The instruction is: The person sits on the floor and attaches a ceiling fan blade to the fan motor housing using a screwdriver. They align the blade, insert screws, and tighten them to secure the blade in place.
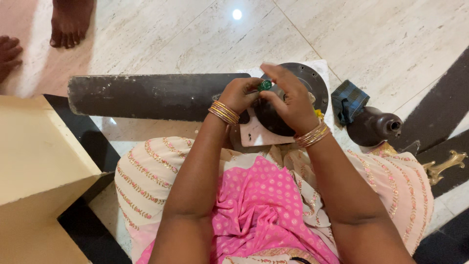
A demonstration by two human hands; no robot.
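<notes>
A dark fan blade (146,97) lies across the marble floor and joins a round dark fan motor (312,80) in front of my lap. My left hand (237,94) is closed in a fist at the blade's root, around a tool whose green end (265,84) sticks out. My right hand (289,100) lies over the motor with its fingers stretched out and its thumb touching the green end. The tool's tip is hidden by my hands. A pale blade bracket (259,136) shows beneath my wrists.
A dark cup-shaped fan cover (373,127) and a blue checked cloth (348,100) lie to the right, with a brass-coloured bracket (444,166) beyond. A beige block (39,161) stands at left. Another person's bare feet (71,22) are at the top left.
</notes>
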